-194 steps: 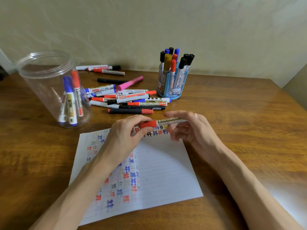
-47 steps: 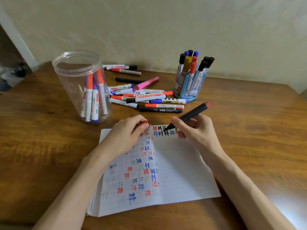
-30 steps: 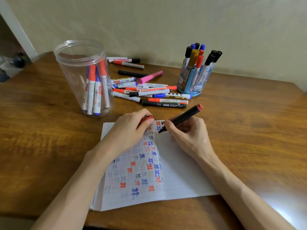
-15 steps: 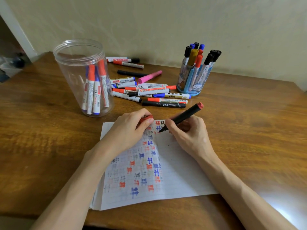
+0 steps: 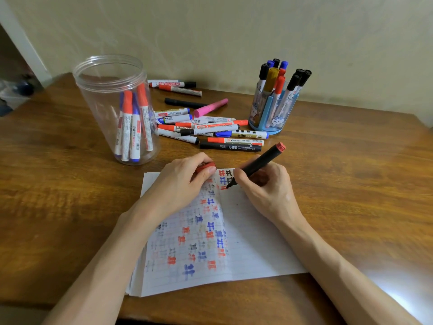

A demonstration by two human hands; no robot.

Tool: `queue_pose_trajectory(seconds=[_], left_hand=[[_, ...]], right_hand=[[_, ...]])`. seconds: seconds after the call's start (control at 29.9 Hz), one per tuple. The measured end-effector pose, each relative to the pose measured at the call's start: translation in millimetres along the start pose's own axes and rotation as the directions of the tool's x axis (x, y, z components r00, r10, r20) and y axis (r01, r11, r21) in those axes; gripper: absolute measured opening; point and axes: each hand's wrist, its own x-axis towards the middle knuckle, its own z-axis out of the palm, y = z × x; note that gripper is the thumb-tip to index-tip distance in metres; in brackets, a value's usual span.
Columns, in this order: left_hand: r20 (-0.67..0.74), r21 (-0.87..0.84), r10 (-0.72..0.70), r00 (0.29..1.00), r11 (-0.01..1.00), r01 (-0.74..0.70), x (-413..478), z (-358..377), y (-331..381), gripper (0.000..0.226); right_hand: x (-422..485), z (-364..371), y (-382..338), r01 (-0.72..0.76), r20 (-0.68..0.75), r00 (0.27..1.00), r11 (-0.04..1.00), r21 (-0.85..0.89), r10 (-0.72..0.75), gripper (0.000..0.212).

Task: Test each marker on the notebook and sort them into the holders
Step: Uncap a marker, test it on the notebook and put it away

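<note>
Right fingers (image 5: 243, 184) around black marker (image 5: 261, 159), nib on notebook (image 5: 253, 231)

This looks like a room in a home. A wood-grain table (image 5: 70, 195) stands against a plain cream wall (image 5: 210, 31). A white door frame (image 5: 29, 55) rises at the far left, and a cartoon-printed pen holder (image 5: 269, 118) sits far right.

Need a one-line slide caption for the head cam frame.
Right hand writes with a black-bodied red marker on the notebook; left hand holds a red cap.
</note>
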Motion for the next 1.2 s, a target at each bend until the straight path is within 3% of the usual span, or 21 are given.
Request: queue_pose_trajectory(seconds=[1.0,1.2], left_hand=[[-0.013,-0.028,0.011,1.000,1.000,-0.011,-2,0,-1,0.023],[-0.041,-0.178,0.053,0.998,0.982,-0.060,-2,-5,5,0.024]], right_hand=[[0,1,-1,-0.049,0.023,0.998,0.998,-0.045,0.050,0.011],[2,-8,-6,-0.075,-0.065,0.993,0.965,0.253,0.095,0.004]])
